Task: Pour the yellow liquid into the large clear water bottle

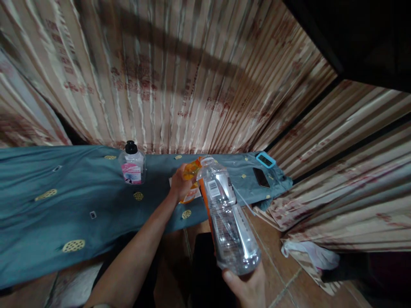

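A large clear plastic bottle, with a barcode and an orange label strip, is tilted so its neck points up and away from me. My right hand grips it around the base. Its mouth is right beside a translucent orange bottle; I cannot tell whether the two touch. My left hand is closed around that orange bottle, which stands over the cloth and is partly hidden by my fingers. To the left stands a clear bottle with a black cap and a pink label, touched by neither hand.
A blue-green cloth with pineapple prints covers the long surface before me. A dark phone and a light-blue-framed device lie at its right end. Pleated curtains hang behind. A white bag lies near the tiled floor.
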### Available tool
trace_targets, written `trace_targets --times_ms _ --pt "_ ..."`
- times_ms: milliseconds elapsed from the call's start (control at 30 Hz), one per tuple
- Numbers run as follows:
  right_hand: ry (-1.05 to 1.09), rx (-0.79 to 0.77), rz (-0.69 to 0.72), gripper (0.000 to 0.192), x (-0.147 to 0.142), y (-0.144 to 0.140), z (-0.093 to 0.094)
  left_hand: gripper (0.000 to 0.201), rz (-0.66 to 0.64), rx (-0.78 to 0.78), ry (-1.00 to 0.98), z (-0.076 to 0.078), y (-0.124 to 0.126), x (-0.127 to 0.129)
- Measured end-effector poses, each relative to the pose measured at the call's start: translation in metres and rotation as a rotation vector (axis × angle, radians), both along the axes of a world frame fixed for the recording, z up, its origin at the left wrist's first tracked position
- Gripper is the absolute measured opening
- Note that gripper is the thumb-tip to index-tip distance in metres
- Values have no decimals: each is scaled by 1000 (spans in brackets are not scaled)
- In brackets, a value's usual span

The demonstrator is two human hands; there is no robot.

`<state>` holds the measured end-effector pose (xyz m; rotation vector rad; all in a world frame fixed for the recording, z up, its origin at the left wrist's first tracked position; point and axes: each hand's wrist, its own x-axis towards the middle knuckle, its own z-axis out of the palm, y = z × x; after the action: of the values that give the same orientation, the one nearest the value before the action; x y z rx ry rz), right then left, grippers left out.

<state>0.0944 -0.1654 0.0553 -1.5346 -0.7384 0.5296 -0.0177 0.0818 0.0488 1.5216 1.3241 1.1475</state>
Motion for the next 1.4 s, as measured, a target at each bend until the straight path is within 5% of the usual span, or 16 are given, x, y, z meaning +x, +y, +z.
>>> trace_targets --times_ms 600,1400 --pt "-14 -36 26 112 14 -12 -14 32 36 -4 -4 -3 -6 6" --pt "29 -75 16 92 6 -7 5 33 34 -12 -80 -6 -8 7"
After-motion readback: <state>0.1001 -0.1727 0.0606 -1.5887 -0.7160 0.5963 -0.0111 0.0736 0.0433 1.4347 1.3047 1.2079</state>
